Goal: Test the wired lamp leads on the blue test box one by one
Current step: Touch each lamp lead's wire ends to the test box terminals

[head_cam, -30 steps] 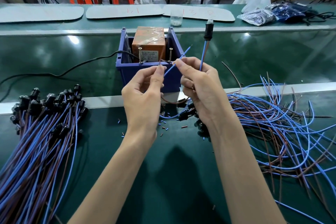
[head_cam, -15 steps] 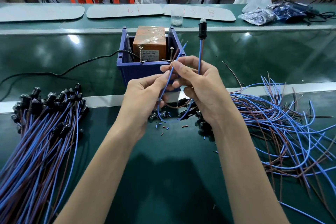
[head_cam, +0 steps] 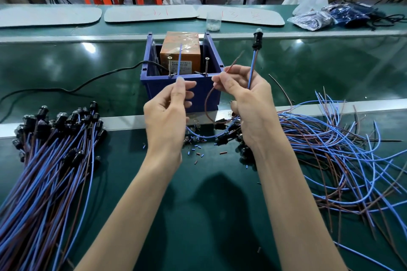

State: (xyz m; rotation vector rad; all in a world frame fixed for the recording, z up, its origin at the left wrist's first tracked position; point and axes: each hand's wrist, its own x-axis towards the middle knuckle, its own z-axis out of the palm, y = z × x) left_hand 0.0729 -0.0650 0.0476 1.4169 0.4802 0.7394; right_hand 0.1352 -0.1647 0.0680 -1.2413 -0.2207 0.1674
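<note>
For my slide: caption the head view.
Left hand pinches blue lead, right hand holds brown lead, at blue test box.

The green table bears the blue test box, bundled lamp leads left, loose leads right, insulation scraps between.

Both bare forearms rise from 6 o'clock, the left slanting toward 1, the right toward 11. The left hand, at 9 o'clock of the right hand, pinches a blue wire end between thumb and forefinger. The right pinches a brown wire end, its other fingers curled round an upright lamp lead.
</note>
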